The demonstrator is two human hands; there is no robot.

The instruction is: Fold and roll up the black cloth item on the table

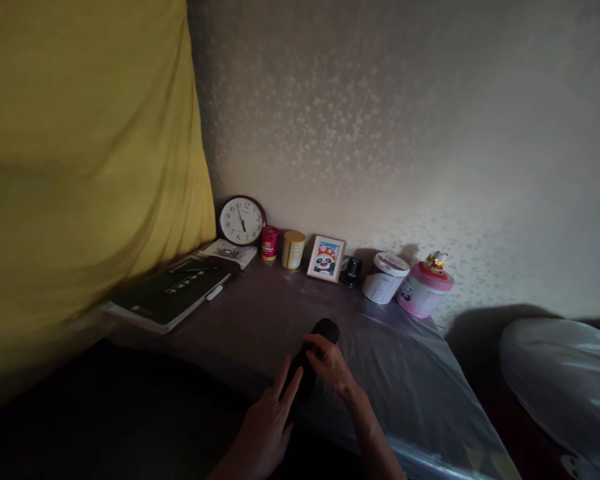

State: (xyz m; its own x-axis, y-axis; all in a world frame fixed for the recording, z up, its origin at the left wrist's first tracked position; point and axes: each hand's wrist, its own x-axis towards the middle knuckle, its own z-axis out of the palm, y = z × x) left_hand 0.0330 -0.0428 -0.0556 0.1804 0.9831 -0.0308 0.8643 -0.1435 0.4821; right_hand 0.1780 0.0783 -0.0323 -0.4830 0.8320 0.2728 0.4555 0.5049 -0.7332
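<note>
A long black object [326,329], too dark to make out fully, lies near the front edge of the covered table. My left hand [270,420] is at its left side, with the index and middle fingers spread apart against it. From the right, my right hand [330,363] reaches over the black object, thumb and fingers pinched together near its upper part. What the pinch holds is too dark to tell.
Along the wall stand a round clock [243,221], a red can [269,243], a yellow-lidded can [293,250], a framed panda picture [326,259], a white tub [385,277] and a pink tub [425,290]. A dark green book [173,292] lies left.
</note>
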